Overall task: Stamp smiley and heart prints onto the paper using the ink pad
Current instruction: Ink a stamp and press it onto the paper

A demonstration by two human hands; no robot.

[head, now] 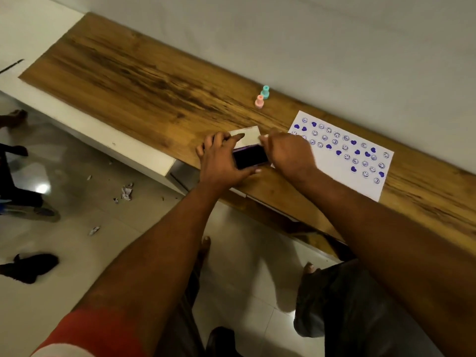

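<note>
A: Wooden tabletop is running along a pale wall. Left hand is gripping the ink pad near the front edge, fingers curled round it.

B: Its lid is standing open; pink stamp and teal stamp are sitting further back, untouched.

A: Right hand is pinching the lid's corner. Paper, just beside, is carrying many smileys and hearts.

B: Probably closing up. The next move is calling for the lid pressed down squarely.

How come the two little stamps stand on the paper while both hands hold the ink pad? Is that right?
Not quite. The head view shows the pink stamp and teal stamp standing on the wooden table, apart from the paper. The left hand and right hand do hold the ink pad.
</note>
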